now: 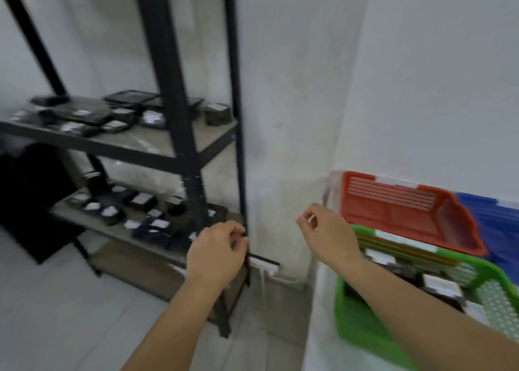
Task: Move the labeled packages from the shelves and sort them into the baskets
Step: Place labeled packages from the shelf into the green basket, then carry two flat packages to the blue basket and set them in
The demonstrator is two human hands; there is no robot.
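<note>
Packages [112, 213], black with white labels, sit on the rack [168, 70] shelves at left; more in green basket [362, 325]. Red basket [407, 213] behind it. Left hand [216, 254] and right hand [327, 230] hover between, fingers loosely curled, seemingly holding nothing; blurry.

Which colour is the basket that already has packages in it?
Green; the head view shows it nearest, in front of the red basket.

Two bare forearms are seen, entering from 6 and 4 o'clock, with no sleeves, and the left hand [214, 254] and right hand [327, 230] are ungloved.
</note>
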